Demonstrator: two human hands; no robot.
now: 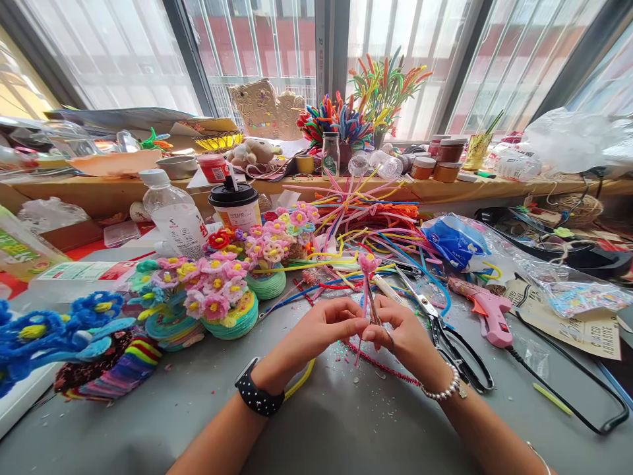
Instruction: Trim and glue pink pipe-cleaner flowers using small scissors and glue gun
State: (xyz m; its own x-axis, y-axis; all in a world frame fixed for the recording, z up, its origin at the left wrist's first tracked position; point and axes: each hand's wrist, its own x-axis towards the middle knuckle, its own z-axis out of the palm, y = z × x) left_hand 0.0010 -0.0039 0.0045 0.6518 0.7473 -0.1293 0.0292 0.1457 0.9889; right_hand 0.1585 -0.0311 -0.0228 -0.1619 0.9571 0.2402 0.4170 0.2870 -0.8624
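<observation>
My left hand pinches the stem of a pink pipe-cleaner flower, which stands upright above my fingertips. The pink stem end pokes out below the fingers. My right hand is closed on a slim metal tool, which looks like small scissors; its blades point up along the stem and the fingers cover much of it. Both hands' fingertips meet at the stem. Under my wrists run a red tinsel pipe cleaner and a yellow pipe cleaner.
Large scissors lie open right of my hands, beside a pink glue gun with a black cord. Finished flower pots line the left. Behind are a pile of pipe cleaners, a lidded cup and a plastic bottle.
</observation>
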